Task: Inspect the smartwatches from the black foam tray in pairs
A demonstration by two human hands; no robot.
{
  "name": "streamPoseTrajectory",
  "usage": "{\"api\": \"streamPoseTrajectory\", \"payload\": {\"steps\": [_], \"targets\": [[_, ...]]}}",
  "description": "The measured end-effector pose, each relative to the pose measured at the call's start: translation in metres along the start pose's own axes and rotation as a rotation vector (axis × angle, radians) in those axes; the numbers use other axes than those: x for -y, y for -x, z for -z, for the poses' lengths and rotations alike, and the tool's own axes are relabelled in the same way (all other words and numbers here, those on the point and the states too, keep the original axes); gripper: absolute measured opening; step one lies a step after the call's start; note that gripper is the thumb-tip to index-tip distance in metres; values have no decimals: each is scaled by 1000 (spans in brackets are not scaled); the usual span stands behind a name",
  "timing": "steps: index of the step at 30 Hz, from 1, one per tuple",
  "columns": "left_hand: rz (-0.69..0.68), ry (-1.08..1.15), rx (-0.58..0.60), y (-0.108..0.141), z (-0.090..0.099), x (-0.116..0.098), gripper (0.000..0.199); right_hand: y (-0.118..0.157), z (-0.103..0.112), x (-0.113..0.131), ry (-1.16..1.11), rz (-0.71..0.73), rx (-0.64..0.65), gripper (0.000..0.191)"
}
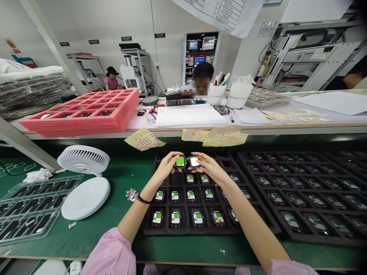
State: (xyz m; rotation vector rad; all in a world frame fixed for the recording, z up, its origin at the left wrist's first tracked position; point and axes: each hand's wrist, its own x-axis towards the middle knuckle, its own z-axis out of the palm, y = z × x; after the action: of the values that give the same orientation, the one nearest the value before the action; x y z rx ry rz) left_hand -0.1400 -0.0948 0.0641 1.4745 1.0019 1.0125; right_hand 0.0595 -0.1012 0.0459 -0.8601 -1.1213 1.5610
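Observation:
My left hand (169, 166) is closed on a smartwatch body with a lit green screen (180, 161). Beside it, my right hand (208, 167) grips a second smartwatch body, its screen glowing white (194, 162). Something small and orange shows at the right fingers, too small to name. Both watches are held above the far part of a black foam tray (183, 230). In the tray's compartments lie several more watch bodies, such as one with a green and white screen (198, 217). My right forearm hides some of the compartments.
A second black foam tray (289, 235) of watches adjoins on the right. Left of me stand a white fan (86, 198) and clear plastic trays (34, 206) of dark parts. A shelf ahead bears a pink foam tray (123, 122); yellow sticker sheets (145, 139) hang from its edge.

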Motion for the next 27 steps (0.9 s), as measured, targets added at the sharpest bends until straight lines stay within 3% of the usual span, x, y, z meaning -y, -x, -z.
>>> {"api": "streamPoseTrajectory", "payload": {"steps": [4, 9, 16, 21, 27], "targets": [[-5, 7, -37, 0, 1, -1, 29, 1, 2, 0, 15, 10, 58, 49], [-29, 49, 20, -1, 1, 2, 41, -1, 5, -4, 14, 37, 53, 56], [-85, 58, 21, -3, 0, 11, 48, -2, -1, -1, 18, 26, -114, 29], [-11, 83, -23, -2, -3, 2, 42, -3, -2, -2, 28, 20, -200, 22], [-1, 71, -44, -1, -3, -3, 40, -1, 3, 1, 19, -11, -53, 31]]}}
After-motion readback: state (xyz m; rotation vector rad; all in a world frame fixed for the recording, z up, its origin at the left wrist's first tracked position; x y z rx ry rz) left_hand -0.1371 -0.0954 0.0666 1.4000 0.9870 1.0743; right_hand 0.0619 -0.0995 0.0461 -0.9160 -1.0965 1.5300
